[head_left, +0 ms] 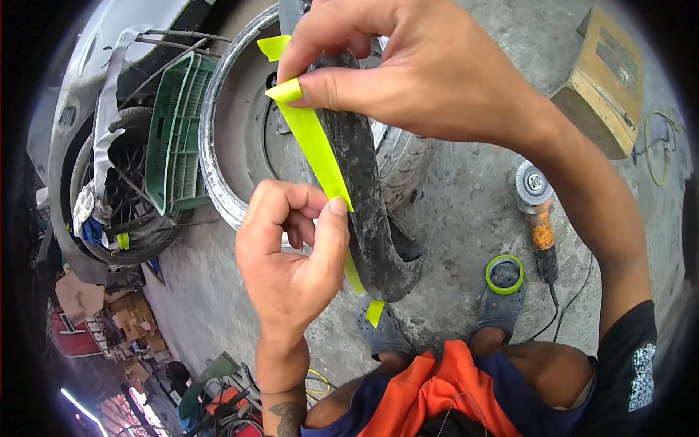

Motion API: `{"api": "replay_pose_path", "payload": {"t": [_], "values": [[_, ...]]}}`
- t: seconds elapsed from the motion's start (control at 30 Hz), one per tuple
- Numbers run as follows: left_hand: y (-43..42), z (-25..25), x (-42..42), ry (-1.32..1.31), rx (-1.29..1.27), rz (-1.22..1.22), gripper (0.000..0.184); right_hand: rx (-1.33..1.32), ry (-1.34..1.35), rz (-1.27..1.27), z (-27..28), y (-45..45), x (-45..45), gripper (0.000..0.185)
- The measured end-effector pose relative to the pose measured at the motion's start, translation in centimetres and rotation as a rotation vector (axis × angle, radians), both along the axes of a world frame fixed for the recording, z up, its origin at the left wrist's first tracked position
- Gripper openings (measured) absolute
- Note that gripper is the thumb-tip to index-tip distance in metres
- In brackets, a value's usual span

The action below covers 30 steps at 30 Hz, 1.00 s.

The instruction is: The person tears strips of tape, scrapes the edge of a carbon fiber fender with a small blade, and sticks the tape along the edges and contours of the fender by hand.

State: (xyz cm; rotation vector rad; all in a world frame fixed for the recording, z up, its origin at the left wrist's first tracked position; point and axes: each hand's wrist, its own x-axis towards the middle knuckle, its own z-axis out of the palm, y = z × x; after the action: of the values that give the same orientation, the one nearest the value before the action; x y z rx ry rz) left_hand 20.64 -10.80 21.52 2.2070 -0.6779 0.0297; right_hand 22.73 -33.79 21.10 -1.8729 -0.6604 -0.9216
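A strip of bright yellow-green masking tape (pixel 314 142) runs along the left edge of a long, dark, scuffed part (pixel 360 167) whose exact kind I cannot tell. My right hand (pixel 408 69) pinches the upper end of the tape between thumb and fingers. Lower down, my left hand (pixel 295 251) has thumb and forefinger closed on the same strip, at the part's edge. Another short tape piece (pixel 273 48) sticks out near the top, and one more (pixel 375 313) hangs at the bottom end. A green tape roll (pixel 504 258) rests on my right shoe.
A pale-rimmed wheel (pixel 211 138) with a tyre lies behind the part. On the right, an orange angle grinder (pixel 541 226) with a wire wheel and a wooden box (pixel 604 87) sit on the concrete floor. A green crate (pixel 182 135) and a car (pixel 65 80) stand left.
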Motion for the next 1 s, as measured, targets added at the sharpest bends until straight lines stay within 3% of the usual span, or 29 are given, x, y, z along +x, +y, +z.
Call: {"api": "replay_pose_path", "payload": {"t": [0.13, 0.37, 0.5, 0.6, 0.7, 0.83, 0.93, 1.0], "values": [[0.1, 0.2, 0.0, 0.169, -0.055, 0.042, 0.011, 0.061, 0.067, 0.032, 0.1, -0.1, -0.4, 0.011], [0.3, 0.4, 0.1, 0.153, -0.042, -0.024, 0.011, 0.114, 0.024, 0.050, 0.0, -0.1, -0.6, 0.010], [-0.1, 1.7, -0.3, 0.316, -0.174, 0.015, 0.011, 0.083, 0.117, 0.115, -0.3, -0.5, -0.5, 0.008], [0.1, 1.9, -0.1, 0.299, -0.147, 0.013, 0.010, 0.162, 0.090, 0.080, -0.3, -0.7, -0.6, 0.009], [-0.1, 1.8, -0.3, 0.368, -0.121, 0.029, 0.011, 0.150, 0.258, 0.475, -0.5, -1.6, -0.9, 0.009], [-0.3, 1.4, -0.6, 0.350, -0.077, 0.062, 0.012, 0.362, 0.215, 0.359, -3.2, -0.6, 0.0, 0.011], [-0.8, 1.2, -0.9, 0.303, -0.024, 0.120, 0.015, 0.317, 0.207, 0.124, -3.6, 0.1, -0.2, 0.012], [-1.0, 0.9, -1.2, 0.187, 0.035, 0.111, 0.018, 0.233, 0.054, -0.042, -4.8, 0.5, 1.0, 0.024]]}}
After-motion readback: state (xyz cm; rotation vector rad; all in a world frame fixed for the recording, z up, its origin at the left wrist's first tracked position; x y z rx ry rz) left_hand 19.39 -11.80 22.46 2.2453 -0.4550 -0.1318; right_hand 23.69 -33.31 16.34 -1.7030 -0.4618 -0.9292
